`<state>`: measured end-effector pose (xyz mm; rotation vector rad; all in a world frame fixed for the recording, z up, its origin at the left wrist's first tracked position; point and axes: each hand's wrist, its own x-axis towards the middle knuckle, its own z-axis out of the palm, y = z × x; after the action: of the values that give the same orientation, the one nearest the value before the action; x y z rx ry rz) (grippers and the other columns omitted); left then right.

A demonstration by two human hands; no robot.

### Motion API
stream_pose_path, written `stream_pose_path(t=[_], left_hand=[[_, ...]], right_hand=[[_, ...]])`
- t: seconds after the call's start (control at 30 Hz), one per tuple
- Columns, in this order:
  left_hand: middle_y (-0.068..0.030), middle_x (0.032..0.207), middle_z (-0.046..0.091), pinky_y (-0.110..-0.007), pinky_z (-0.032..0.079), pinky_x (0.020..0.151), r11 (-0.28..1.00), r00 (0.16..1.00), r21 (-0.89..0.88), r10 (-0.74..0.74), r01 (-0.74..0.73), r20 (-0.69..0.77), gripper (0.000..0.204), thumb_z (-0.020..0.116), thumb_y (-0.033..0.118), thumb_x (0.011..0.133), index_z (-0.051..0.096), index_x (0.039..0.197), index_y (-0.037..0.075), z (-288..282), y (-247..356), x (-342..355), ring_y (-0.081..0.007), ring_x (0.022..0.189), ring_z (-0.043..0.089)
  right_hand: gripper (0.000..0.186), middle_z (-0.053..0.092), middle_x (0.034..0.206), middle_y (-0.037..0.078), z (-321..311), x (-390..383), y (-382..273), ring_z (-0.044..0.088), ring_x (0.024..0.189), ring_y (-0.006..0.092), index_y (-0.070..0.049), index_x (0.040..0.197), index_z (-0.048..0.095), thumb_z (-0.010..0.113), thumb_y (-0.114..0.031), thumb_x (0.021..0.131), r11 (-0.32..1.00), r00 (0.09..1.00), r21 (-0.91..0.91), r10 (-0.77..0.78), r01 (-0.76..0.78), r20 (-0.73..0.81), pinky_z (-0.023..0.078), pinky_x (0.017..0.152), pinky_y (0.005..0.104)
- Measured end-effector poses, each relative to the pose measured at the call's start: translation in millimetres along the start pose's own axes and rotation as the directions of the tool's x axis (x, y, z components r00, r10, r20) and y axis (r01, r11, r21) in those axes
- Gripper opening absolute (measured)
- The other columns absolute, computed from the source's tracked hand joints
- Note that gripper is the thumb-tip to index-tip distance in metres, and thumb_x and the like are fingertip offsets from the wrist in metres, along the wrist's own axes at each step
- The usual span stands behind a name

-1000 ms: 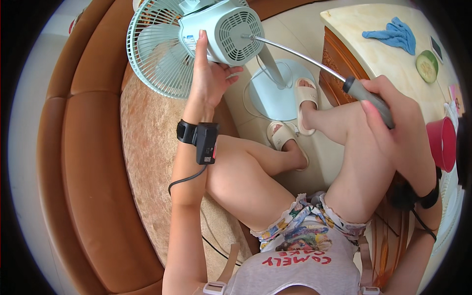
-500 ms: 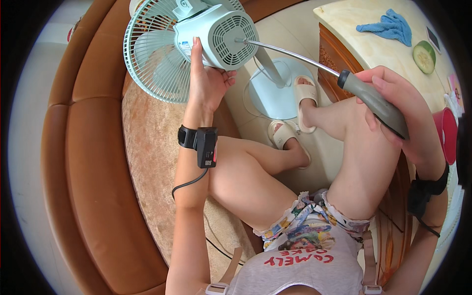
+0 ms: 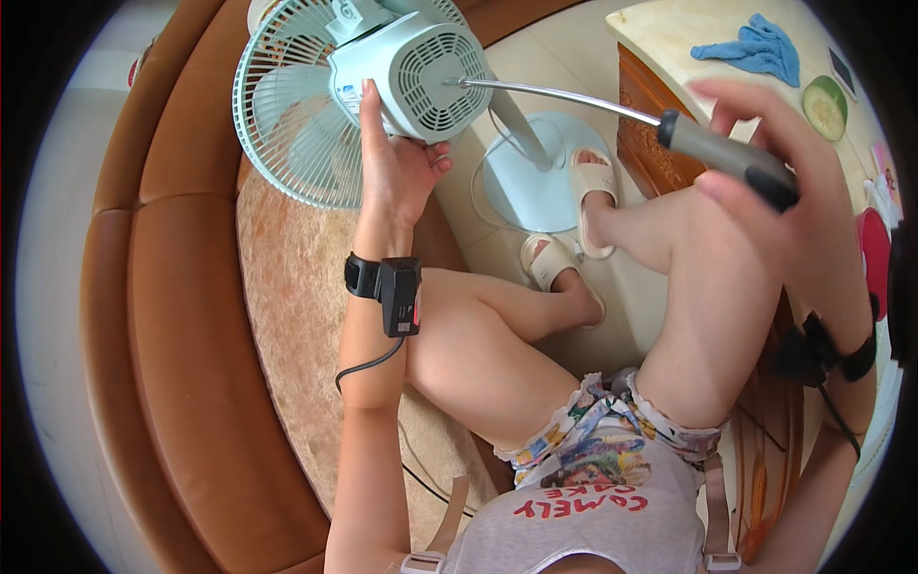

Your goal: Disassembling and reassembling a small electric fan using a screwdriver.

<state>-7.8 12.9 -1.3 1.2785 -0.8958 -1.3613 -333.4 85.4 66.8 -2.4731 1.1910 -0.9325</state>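
Observation:
A light-blue electric fan (image 3: 406,91) stands before me, its vented motor housing facing me. My left hand (image 3: 406,172) holds the housing from below, thumb up along its side and fingers curled underneath. A long-shafted screwdriver (image 3: 727,158) with a grey and black handle reaches from the right, its tip at the middle of the rear vent cover. Around the handle my right hand (image 3: 803,182) is loosened, index finger raised off it and thumb below. The handle end rests against the palm and is blurred. What the tip touches is too small to make out.
A brown leather sofa (image 3: 182,316) with a tan cushion cover (image 3: 296,277) curves along the left. On the marble-topped table (image 3: 660,38) at right lie a blue cloth (image 3: 760,53), a cut green vegetable (image 3: 824,107) and a phone (image 3: 843,72). The fan's round base (image 3: 531,191) is by my feet.
My right hand has loosened from a full grip, fingers spreading and the hand turning about the handle. The screwdriver handle has rolled. The fan head has shifted slightly left with my left hand.

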Motion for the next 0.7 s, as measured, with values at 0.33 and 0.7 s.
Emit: stream_pose_path(t=[0.33, 0.7], left_hand=[[-0.0094, 0.084, 0.053, -0.025, 0.039, 0.054, 1.000, 0.999, 0.010, 0.014, -0.015, 0.043, 0.085, 0.036, 0.078, 0.078, 0.051, 0.110, 0.001, 1, -4, 2, -0.0118, 0.062, 0.044], [-0.0045, 0.079, 0.049, -0.025, 0.036, 0.052, 0.999, 0.999, -0.042, 0.007, -0.005, 0.046, 0.078, 0.044, 0.075, 0.076, 0.048, 0.109, 0.004, 3, -3, 1, -0.0103, 0.057, 0.039]], right_hand=[[0.035, 0.057, 0.074, 0.006, 13, -16, 19, 0.042, 0.042, 0.0040, -0.002, 0.105, 0.054, 0.043, -0.035, 0.097, -0.248, 0.450, 0.552, 0.368, -0.796, 0.814, 0.023, 0.028, 0.0168], [0.025, 0.057, 0.080, 0.011, 20, -14, -3, 0.056, 0.067, 0.0270, -0.005, 0.101, 0.058, 0.066, -0.007, 0.077, 0.960, 0.993, -0.276, -0.078, 0.051, -0.087, 0.045, 0.060, 0.0275]])
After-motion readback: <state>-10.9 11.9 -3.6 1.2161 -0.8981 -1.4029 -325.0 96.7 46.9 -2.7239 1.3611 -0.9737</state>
